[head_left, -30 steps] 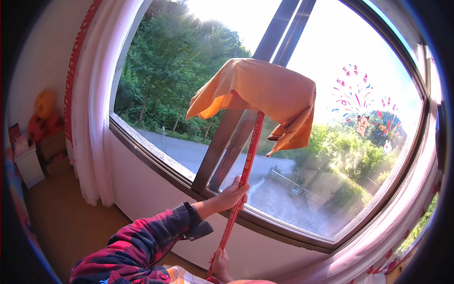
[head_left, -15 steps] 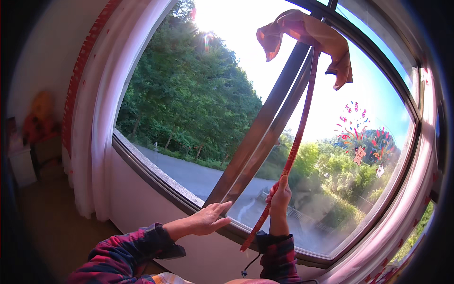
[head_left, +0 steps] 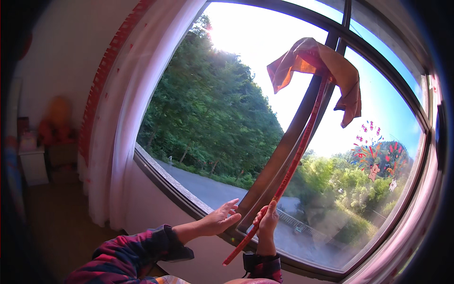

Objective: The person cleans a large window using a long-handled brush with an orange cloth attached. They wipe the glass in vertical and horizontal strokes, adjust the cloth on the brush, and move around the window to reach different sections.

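My right hand (head_left: 266, 220) is wrapped round the lower part of a long red stick (head_left: 294, 166). The stick slants up across the window, its lower end sticking out below my fist. Draped over its top end is an orange-brown cloth (head_left: 335, 66), hanging down on both sides in front of the upper window. My left hand (head_left: 215, 220) is held out to the left of the stick, fingers apart and empty, near the foot of the dark window post (head_left: 263, 188). Whether the cloth touches the glass or frame I cannot tell.
A big window (head_left: 331, 236) fills the view, with colourful stickers (head_left: 374, 158) on its right pane. A sheer white curtain (head_left: 126, 118) with red trim hangs at the left. Beyond it, by the wall, stands a small white cabinet (head_left: 33, 165). Trees and a road show outside.
The view has shifted, so the window now sits further right and lower. My right hand still grips the stick, which leans more. The draped cloth has changed shape slightly. My left fingers have spread.
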Demonstrator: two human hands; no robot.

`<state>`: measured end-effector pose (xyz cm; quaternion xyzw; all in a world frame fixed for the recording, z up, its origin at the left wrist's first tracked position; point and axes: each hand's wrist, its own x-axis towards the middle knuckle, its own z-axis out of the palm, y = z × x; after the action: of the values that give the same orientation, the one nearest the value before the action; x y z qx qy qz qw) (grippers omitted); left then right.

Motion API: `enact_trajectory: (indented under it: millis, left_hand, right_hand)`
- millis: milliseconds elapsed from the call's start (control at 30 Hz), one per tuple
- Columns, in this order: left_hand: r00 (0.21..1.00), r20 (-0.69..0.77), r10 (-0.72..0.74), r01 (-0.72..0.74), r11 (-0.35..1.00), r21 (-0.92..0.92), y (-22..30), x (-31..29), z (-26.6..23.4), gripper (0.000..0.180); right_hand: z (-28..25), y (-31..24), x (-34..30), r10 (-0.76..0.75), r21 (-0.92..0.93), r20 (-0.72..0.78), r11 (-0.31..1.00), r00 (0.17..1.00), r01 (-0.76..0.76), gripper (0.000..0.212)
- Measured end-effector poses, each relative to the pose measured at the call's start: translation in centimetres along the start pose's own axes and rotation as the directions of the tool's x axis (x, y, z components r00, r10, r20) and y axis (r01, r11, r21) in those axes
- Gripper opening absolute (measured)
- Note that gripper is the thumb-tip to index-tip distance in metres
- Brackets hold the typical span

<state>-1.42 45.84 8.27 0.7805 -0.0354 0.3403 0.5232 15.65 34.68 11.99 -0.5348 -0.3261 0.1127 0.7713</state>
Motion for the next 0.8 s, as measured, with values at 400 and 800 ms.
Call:
enact_trajectory:
  millis: [400,800]
  left_hand:
    - [0.988,0.022,-0.151,0.148,0.921,-0.359,-4.0,2.8,8.3,0.058]
    - [0.951,-0.305,-0.051,-0.059,0.939,-0.339,-0.3,2.9,3.9,0.028]
  right_hand:
    - [-5.3,18.0,-16.4,0.273,0.084,0.28,0.948,0.92,-0.307,0.056]
    - [-3.1,21.3,-16.8,0.353,0.03,0.499,0.906,0.792,-0.422,0.057]
